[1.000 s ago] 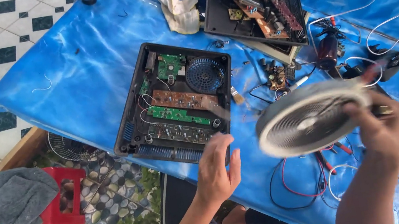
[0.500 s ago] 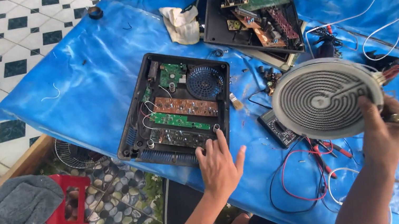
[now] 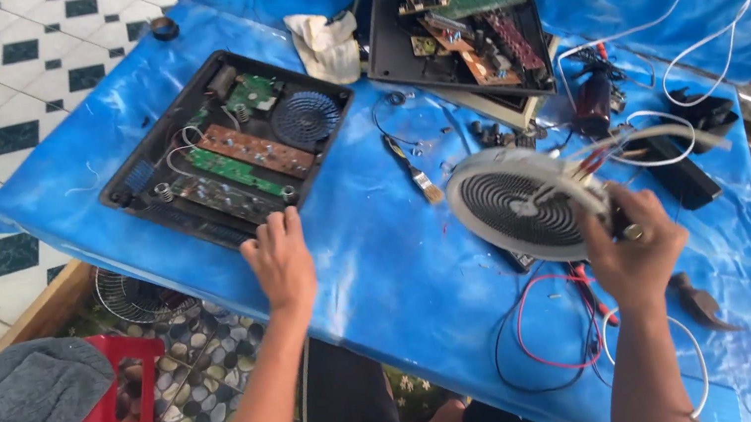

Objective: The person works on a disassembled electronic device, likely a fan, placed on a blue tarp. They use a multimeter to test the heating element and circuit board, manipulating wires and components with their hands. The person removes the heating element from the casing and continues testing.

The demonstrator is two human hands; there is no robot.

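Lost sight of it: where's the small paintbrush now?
The paintbrush lies mid-table on the blue cloth, between the open black case and the round coil.

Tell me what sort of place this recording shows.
Probably an informal electronics repair spot: a table under a blue tarp, an opened appliance case with circuit boards, a round heating coil in the right hand, and loose wires.

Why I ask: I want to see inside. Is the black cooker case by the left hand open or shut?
Open: the black case has no cover, its circuit boards and fan exposed.
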